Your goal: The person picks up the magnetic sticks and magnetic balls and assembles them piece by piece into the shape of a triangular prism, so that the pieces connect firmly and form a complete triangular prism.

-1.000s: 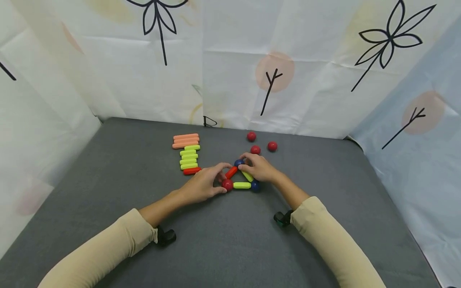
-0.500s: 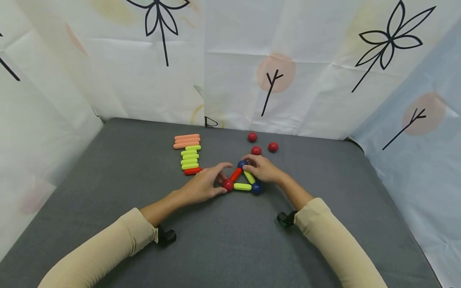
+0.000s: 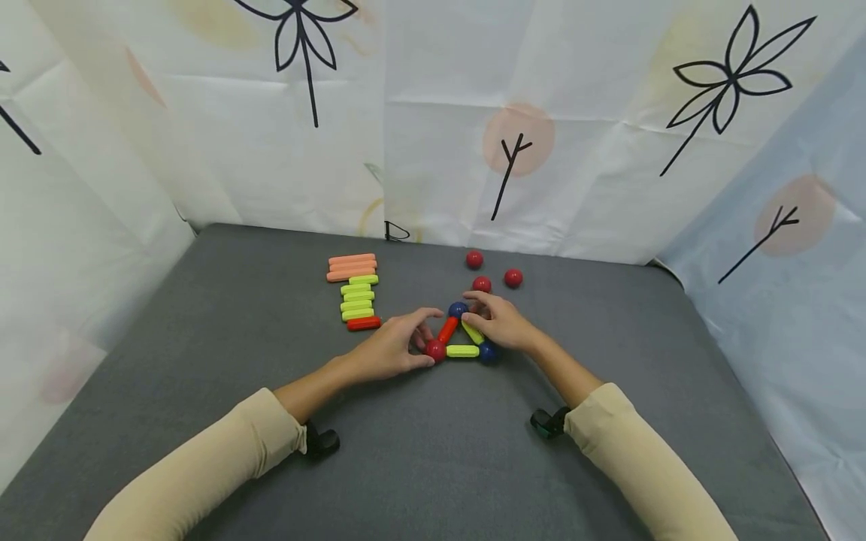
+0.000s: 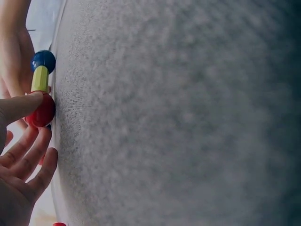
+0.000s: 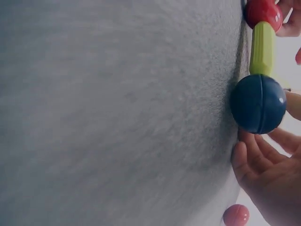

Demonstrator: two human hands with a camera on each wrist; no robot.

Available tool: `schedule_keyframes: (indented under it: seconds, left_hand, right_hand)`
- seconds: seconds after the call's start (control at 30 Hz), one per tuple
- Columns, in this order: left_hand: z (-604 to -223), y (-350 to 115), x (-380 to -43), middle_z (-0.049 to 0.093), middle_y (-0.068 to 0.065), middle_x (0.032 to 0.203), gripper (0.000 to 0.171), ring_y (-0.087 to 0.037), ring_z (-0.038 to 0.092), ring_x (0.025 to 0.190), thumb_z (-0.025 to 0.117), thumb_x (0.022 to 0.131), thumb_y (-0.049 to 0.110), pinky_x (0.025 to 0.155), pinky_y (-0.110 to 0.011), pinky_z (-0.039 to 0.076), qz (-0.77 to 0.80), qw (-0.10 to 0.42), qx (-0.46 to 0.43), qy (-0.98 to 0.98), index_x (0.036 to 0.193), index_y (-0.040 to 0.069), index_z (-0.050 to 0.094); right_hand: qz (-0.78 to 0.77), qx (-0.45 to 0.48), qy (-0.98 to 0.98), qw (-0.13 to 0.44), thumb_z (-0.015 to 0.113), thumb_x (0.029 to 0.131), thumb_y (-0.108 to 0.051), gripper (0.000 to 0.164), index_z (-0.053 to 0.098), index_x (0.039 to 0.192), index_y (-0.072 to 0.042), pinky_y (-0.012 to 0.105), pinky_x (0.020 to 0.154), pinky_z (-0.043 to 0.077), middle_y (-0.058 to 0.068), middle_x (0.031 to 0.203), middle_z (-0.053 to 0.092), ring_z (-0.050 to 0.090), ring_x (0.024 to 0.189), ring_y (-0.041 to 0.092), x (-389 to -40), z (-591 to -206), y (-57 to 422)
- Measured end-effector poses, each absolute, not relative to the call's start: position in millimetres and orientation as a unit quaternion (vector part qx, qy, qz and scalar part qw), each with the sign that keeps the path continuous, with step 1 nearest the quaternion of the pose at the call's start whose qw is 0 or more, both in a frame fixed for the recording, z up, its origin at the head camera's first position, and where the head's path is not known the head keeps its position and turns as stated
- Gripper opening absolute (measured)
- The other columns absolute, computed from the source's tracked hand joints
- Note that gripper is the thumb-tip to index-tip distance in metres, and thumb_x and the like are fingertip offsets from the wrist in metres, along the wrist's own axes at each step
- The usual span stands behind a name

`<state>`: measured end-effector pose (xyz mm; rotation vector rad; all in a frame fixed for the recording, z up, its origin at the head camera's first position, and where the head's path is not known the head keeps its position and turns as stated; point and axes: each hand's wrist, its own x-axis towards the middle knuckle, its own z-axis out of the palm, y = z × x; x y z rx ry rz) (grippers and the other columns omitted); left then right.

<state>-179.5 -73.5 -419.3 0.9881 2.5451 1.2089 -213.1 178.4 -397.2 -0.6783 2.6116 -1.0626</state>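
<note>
A triangle of magnetic rods and balls lies on the grey table. Its corners are a red ball (image 3: 436, 351), a far blue ball (image 3: 458, 310) and a near blue ball (image 5: 258, 104). A red rod (image 3: 448, 330) and two yellow-green rods (image 3: 463, 351) join them. My left hand (image 3: 392, 347) holds the red ball between thumb and fingers; in the left wrist view the thumb presses on that ball. With thumb and forefinger, my right hand (image 3: 502, 321) pinches the far blue ball, and its fingers partly cover the right-hand rod.
Three loose red balls (image 3: 513, 278) lie beyond my right hand. Left of the triangle is a column of rods: orange (image 3: 352, 267), several yellow-green (image 3: 357, 296) and one red (image 3: 364, 323). A patterned cloth (image 3: 433, 150) hangs behind the table (image 3: 433, 466).
The triangle has shifted slightly to the right, with both hands moving along on it. The loose balls and the rod column stay in place.
</note>
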Motion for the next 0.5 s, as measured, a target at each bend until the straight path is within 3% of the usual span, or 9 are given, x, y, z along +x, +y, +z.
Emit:
schedule_keyframes:
  seconds: [0.23,0.5]
  left_hand:
    - [-414,-91,-180,0.065,-0.005,0.108,0.071,-0.014,0.063,0.093,0.082,0.082,0.009,0.083,-0.032,0.054,0.41,0.078,0.31,0.854,0.143,0.008,0.047]
    - [-402,-133,-185,0.068,-0.012,0.109,0.064,-0.02,0.066,0.094,0.081,0.082,0.005,0.081,-0.039,0.055,0.411,0.018,0.285,0.866,0.139,0.004,0.051]
  right_hand:
    - [-0.361,-0.24,0.891,0.137,0.06,0.099,-0.023,0.049,0.051,0.141,-0.001,0.034,0.076,0.051,0.014,0.118,0.065,0.062,0.093,0.02,-186,-396,200]
    - [-0.365,-0.273,0.881,0.125,0.067,0.096,-0.02,0.049,0.054,0.14,-0.003,0.027,0.064,0.046,0.007,0.107,0.066,0.058,0.081,0.017,-165,-400,215]
